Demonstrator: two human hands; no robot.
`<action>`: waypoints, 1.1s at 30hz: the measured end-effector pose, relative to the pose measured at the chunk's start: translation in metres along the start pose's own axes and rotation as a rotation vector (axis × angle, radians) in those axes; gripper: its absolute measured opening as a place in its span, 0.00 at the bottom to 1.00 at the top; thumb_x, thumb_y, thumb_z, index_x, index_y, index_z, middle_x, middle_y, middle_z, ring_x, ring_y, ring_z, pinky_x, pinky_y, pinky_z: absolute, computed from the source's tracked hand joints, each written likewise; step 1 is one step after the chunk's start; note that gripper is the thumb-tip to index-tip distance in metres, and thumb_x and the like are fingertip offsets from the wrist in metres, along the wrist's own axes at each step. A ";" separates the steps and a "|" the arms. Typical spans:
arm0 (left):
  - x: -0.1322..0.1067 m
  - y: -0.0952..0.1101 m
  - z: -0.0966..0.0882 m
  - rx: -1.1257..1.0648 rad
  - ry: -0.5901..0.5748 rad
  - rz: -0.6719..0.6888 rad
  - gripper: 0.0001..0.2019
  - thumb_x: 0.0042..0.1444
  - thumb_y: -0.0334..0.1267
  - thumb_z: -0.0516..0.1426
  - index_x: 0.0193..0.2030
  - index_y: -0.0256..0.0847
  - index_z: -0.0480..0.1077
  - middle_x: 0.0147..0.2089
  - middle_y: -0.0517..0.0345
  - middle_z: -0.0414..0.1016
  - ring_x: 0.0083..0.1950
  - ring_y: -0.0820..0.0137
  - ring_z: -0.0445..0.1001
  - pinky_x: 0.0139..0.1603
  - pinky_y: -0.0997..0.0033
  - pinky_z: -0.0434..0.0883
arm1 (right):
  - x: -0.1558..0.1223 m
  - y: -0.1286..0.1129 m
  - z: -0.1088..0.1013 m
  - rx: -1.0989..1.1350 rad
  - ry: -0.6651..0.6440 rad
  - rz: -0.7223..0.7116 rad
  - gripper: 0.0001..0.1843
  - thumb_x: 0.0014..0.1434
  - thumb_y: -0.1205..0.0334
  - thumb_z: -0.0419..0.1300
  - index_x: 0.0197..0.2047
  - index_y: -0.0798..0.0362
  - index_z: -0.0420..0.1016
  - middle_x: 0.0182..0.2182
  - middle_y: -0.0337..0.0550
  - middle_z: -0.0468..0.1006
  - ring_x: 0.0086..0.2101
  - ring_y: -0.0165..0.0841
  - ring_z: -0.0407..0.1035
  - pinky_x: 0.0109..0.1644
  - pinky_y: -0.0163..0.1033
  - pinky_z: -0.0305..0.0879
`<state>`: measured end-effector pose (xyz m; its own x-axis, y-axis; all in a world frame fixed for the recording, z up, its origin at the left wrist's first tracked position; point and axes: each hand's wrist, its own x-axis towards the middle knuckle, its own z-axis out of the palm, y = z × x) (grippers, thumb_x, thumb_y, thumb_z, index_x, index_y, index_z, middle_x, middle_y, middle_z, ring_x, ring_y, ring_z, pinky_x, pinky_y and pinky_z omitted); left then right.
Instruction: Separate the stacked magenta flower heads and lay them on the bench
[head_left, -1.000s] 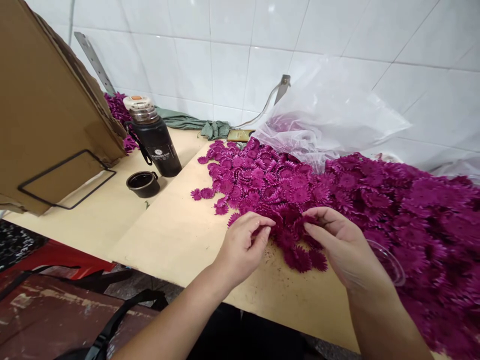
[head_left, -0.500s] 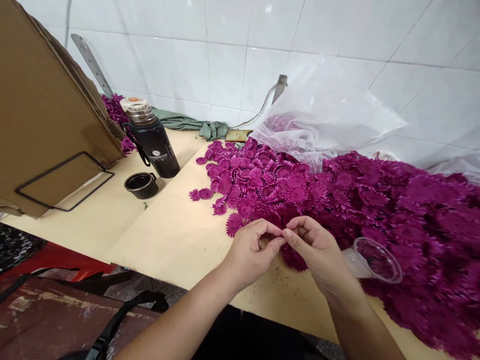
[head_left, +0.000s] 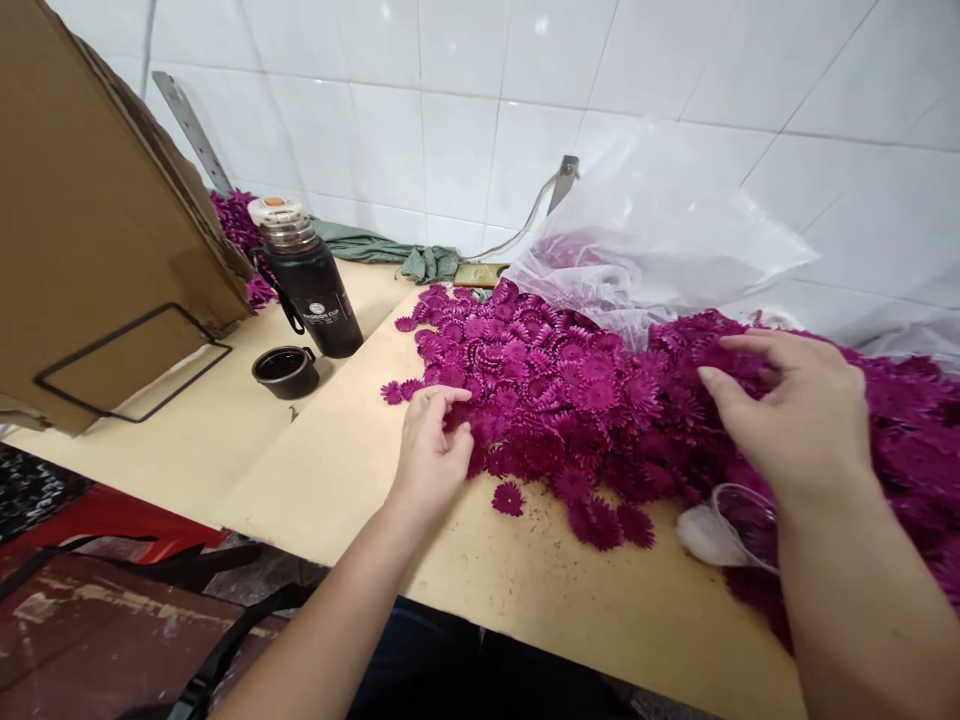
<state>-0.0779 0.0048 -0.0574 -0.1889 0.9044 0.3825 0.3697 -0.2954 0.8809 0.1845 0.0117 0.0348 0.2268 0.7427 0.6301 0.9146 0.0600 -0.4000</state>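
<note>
At the far left of the worktop (head_left: 330, 480) a cardboard box (head_left: 112, 230) leans, with a black flask (head_left: 313, 290) and a small black cup (head_left: 285, 370) just beside it. Further right, the left hand (head_left: 431, 455) rests at the near-left edge of the pile of magenta flowers (head_left: 585, 390), fingers curled down onto the petals; whether it pinches one cannot be told. A single flower (head_left: 508, 497) lies just in front of the pile. A clear plastic bag (head_left: 652, 240) slumps behind the heap. On the right, the right hand (head_left: 795, 415) spreads loose over the pile, grasping nothing, above a clear plastic cup (head_left: 742, 525) lying on its side.
</note>
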 end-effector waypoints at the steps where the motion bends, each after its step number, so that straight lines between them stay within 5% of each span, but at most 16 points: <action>1: -0.002 -0.002 0.002 0.029 0.001 0.030 0.13 0.48 0.25 0.53 0.39 0.41 0.70 0.42 0.53 0.67 0.46 0.65 0.67 0.44 0.64 0.68 | -0.001 -0.003 0.006 -0.018 -0.005 -0.097 0.08 0.51 0.63 0.59 0.36 0.53 0.76 0.35 0.52 0.76 0.43 0.49 0.68 0.50 0.57 0.61; 6: -0.010 -0.004 0.010 0.027 -0.093 0.125 0.11 0.52 0.25 0.50 0.36 0.40 0.70 0.36 0.55 0.71 0.40 0.67 0.71 0.44 0.63 0.69 | -0.031 -0.042 0.056 -0.012 -0.355 -0.508 0.11 0.57 0.71 0.53 0.33 0.53 0.76 0.33 0.50 0.78 0.37 0.42 0.67 0.45 0.49 0.64; 8: -0.011 -0.004 0.011 0.039 -0.123 0.151 0.10 0.53 0.25 0.50 0.35 0.39 0.70 0.36 0.54 0.73 0.40 0.67 0.72 0.43 0.64 0.70 | -0.036 -0.053 0.078 -0.098 -0.455 -0.552 0.13 0.54 0.76 0.53 0.33 0.53 0.77 0.34 0.53 0.77 0.38 0.45 0.65 0.42 0.48 0.64; 14: -0.014 -0.007 0.007 0.083 -0.139 0.152 0.11 0.54 0.25 0.49 0.34 0.39 0.71 0.35 0.54 0.74 0.39 0.67 0.73 0.42 0.65 0.71 | -0.021 -0.046 0.104 -0.109 -0.489 -0.490 0.11 0.46 0.79 0.57 0.26 0.54 0.75 0.28 0.56 0.75 0.37 0.48 0.65 0.39 0.48 0.62; 18: -0.013 -0.007 0.007 0.049 -0.153 0.154 0.12 0.53 0.24 0.49 0.34 0.39 0.71 0.35 0.55 0.74 0.38 0.69 0.73 0.41 0.66 0.71 | -0.001 -0.034 0.093 -0.008 -0.422 -0.375 0.05 0.51 0.70 0.58 0.26 0.53 0.74 0.29 0.51 0.76 0.34 0.43 0.67 0.43 0.49 0.62; 24: -0.014 -0.010 0.008 -0.054 -0.128 0.107 0.11 0.53 0.24 0.50 0.34 0.38 0.72 0.36 0.54 0.75 0.40 0.68 0.73 0.44 0.64 0.70 | 0.021 -0.021 0.075 0.186 -0.305 -0.137 0.06 0.52 0.59 0.57 0.27 0.51 0.70 0.22 0.41 0.72 0.23 0.35 0.64 0.30 0.42 0.61; 28: -0.009 0.002 0.010 -0.317 -0.160 -0.188 0.07 0.53 0.28 0.54 0.36 0.38 0.73 0.36 0.54 0.76 0.39 0.70 0.73 0.44 0.66 0.70 | 0.013 -0.027 0.071 0.316 -0.338 -0.097 0.07 0.52 0.57 0.55 0.28 0.51 0.68 0.23 0.41 0.73 0.25 0.34 0.66 0.30 0.40 0.62; 33: 0.007 0.032 0.018 -0.774 -0.415 -0.676 0.10 0.58 0.42 0.55 0.38 0.38 0.73 0.34 0.54 0.79 0.29 0.75 0.73 0.31 0.75 0.67 | -0.014 -0.048 0.056 0.433 -0.463 -0.252 0.05 0.55 0.60 0.54 0.32 0.51 0.69 0.29 0.43 0.76 0.32 0.36 0.69 0.38 0.42 0.65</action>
<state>-0.0508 0.0072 -0.0318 0.2357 0.9421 -0.2384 -0.3902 0.3165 0.8646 0.1187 0.0355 0.0075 -0.2305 0.8741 0.4277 0.6823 0.4585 -0.5694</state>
